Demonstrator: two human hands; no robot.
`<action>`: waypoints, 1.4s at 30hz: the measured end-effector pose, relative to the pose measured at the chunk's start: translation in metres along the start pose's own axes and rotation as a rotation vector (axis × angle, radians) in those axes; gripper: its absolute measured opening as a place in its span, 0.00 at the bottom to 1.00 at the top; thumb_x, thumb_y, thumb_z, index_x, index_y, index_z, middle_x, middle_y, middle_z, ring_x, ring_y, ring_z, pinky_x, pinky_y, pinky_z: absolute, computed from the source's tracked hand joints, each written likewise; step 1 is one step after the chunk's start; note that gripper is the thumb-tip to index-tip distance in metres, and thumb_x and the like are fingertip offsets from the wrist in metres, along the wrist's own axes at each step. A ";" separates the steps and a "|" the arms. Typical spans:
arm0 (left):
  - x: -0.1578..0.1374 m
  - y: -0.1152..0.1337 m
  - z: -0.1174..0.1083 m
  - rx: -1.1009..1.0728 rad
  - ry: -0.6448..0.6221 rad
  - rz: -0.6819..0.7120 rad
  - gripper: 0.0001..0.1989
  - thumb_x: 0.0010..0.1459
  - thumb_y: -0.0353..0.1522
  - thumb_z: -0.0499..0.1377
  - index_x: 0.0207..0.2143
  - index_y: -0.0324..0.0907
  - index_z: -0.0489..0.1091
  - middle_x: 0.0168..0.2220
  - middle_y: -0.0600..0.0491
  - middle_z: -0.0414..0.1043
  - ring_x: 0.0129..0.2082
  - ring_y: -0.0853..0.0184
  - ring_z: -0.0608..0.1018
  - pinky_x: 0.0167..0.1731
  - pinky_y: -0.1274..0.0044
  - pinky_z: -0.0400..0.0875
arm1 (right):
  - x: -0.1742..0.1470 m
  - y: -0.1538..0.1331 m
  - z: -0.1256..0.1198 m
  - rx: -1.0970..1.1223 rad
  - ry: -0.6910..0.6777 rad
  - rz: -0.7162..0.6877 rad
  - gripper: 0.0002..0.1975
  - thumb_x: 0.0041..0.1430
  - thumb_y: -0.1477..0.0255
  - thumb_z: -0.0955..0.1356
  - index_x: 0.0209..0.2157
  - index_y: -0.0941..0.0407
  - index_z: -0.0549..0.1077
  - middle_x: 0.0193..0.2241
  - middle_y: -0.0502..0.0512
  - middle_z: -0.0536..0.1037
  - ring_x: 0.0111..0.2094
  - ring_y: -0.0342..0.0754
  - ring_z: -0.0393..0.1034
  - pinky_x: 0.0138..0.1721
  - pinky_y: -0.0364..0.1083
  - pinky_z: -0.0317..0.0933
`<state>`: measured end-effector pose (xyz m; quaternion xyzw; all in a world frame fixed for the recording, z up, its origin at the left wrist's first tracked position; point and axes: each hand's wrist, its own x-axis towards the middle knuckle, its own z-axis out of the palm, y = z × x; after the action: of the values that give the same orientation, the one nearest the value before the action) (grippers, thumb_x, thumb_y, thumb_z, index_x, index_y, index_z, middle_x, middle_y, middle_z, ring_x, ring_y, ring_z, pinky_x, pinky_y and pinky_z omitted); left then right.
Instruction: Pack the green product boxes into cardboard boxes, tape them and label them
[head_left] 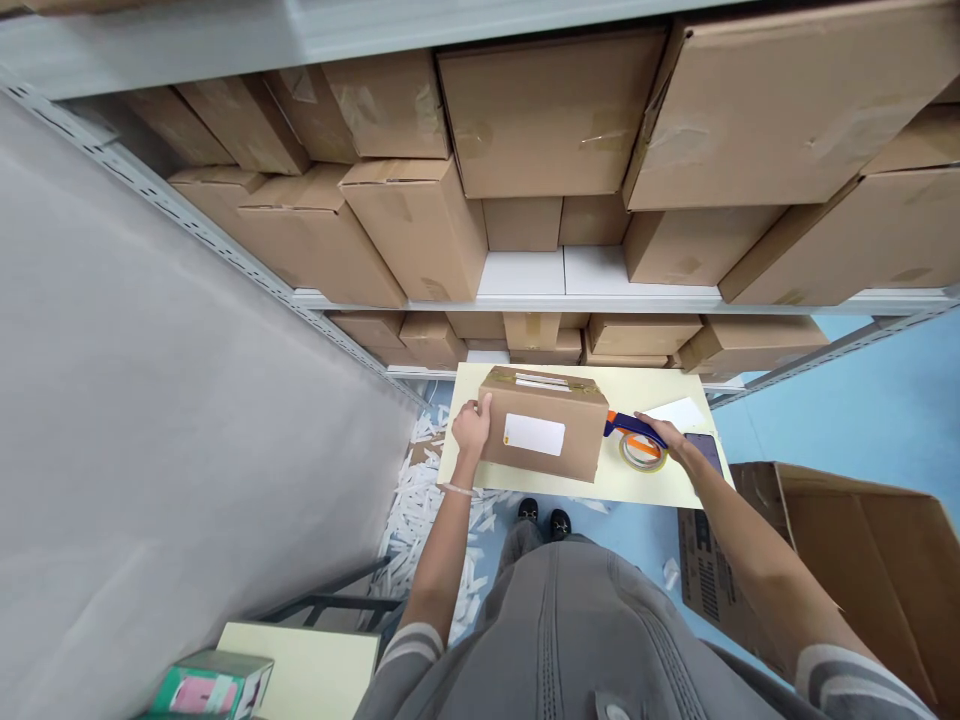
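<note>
A brown cardboard box (576, 432) sits on a pale yellow tabletop (540, 482). It bears a white label (541, 436) on the side facing me, and tape and a white strip run along its top. My left hand (471, 428) grips the box's left end, thumb along the near edge. In my right hand (666, 436) is the handle of a blue and orange tape dispenser (630, 424), loaded with a roll of tape (642, 454). The dispenser's front end is against or very near the box's right side; I cannot tell whether it touches.
White paper (679, 412) and a phone (705, 450) lie at the table's right. Shelves (525, 303) full of cardboard boxes rise behind. A large open carton (862, 560) stands on the floor at right. Paper shreds (420, 500) cover the floor by the left wall (187, 400).
</note>
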<state>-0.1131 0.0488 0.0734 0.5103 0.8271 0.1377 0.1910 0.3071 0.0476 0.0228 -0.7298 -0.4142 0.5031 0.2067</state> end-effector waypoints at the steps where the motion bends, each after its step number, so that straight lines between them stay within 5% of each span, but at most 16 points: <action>1: 0.009 0.005 -0.003 0.009 -0.008 -0.021 0.30 0.66 0.53 0.42 0.46 0.42 0.73 0.44 0.41 0.79 0.48 0.51 0.79 0.45 0.68 0.69 | 0.000 0.001 0.008 0.122 -0.053 0.045 0.20 0.58 0.52 0.65 0.24 0.54 0.72 0.16 0.54 0.74 0.20 0.49 0.70 0.26 0.46 0.68; 6: 0.048 0.024 -0.002 0.077 -0.054 -0.057 0.32 0.65 0.54 0.42 0.46 0.40 0.73 0.44 0.38 0.79 0.47 0.49 0.79 0.44 0.66 0.69 | 0.008 0.003 0.042 0.403 -0.210 0.189 0.19 0.60 0.57 0.64 0.20 0.53 0.66 0.11 0.51 0.67 0.16 0.47 0.65 0.24 0.45 0.67; 14: 0.063 0.027 0.020 0.143 -0.079 -0.009 0.28 0.68 0.46 0.42 0.58 0.37 0.64 0.55 0.37 0.72 0.55 0.53 0.75 0.49 0.67 0.69 | 0.018 0.014 0.063 0.626 -0.245 0.208 0.11 0.61 0.64 0.64 0.28 0.53 0.72 0.26 0.57 0.80 0.34 0.55 0.77 0.38 0.52 0.72; 16: 0.055 0.022 0.023 0.177 -0.005 0.171 0.30 0.68 0.46 0.43 0.64 0.35 0.57 0.63 0.35 0.62 0.62 0.53 0.67 0.57 0.64 0.64 | 0.020 0.018 0.062 0.625 -0.180 0.184 0.10 0.60 0.65 0.66 0.27 0.53 0.72 0.26 0.55 0.80 0.32 0.52 0.77 0.37 0.49 0.73; 18: 0.040 0.019 0.026 0.225 -0.002 0.498 0.33 0.67 0.47 0.44 0.67 0.36 0.53 0.68 0.37 0.53 0.68 0.53 0.57 0.65 0.59 0.51 | 0.021 0.022 0.061 0.623 -0.136 0.168 0.08 0.60 0.67 0.67 0.28 0.53 0.71 0.25 0.53 0.79 0.30 0.49 0.76 0.35 0.45 0.72; 21: 0.010 0.023 0.030 0.273 -0.185 1.006 0.34 0.64 0.51 0.49 0.67 0.49 0.53 0.71 0.48 0.46 0.71 0.55 0.48 0.68 0.54 0.36 | 0.021 0.028 0.059 0.622 -0.130 0.161 0.07 0.61 0.67 0.67 0.30 0.53 0.72 0.28 0.51 0.80 0.31 0.47 0.76 0.34 0.42 0.71; 23: -0.007 0.034 0.035 0.305 -0.324 1.190 0.34 0.61 0.53 0.52 0.67 0.56 0.54 0.72 0.53 0.44 0.72 0.56 0.46 0.68 0.54 0.35 | 0.018 0.034 0.058 0.635 -0.171 0.152 0.09 0.62 0.64 0.66 0.34 0.53 0.74 0.33 0.53 0.81 0.35 0.47 0.77 0.36 0.42 0.72; 28: -0.023 0.079 0.049 0.359 -0.556 1.381 0.32 0.61 0.50 0.54 0.66 0.59 0.55 0.72 0.57 0.41 0.72 0.56 0.42 0.67 0.52 0.35 | 0.006 0.050 0.063 0.598 -0.230 0.053 0.24 0.49 0.65 0.76 0.50 0.50 0.74 0.47 0.53 0.80 0.47 0.51 0.75 0.46 0.46 0.70; 33: -0.024 0.110 0.071 0.303 -0.650 1.564 0.27 0.63 0.46 0.54 0.64 0.63 0.57 0.70 0.60 0.50 0.71 0.58 0.49 0.68 0.53 0.39 | -0.002 0.062 0.067 0.559 -0.147 -0.101 0.37 0.41 0.68 0.78 0.56 0.45 0.71 0.51 0.51 0.79 0.54 0.52 0.71 0.56 0.48 0.62; 42: -0.018 0.127 0.111 0.372 -0.278 1.683 0.22 0.68 0.44 0.48 0.60 0.52 0.66 0.66 0.53 0.61 0.70 0.55 0.51 0.65 0.45 0.31 | -0.003 0.054 0.049 0.537 -0.027 -0.034 0.38 0.42 0.65 0.76 0.59 0.47 0.71 0.39 0.50 0.82 0.34 0.49 0.72 0.35 0.46 0.65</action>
<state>0.0457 0.0925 0.0318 0.9869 0.1536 0.0321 0.0385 0.2834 0.0090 -0.0342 -0.6352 -0.2809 0.6009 0.3957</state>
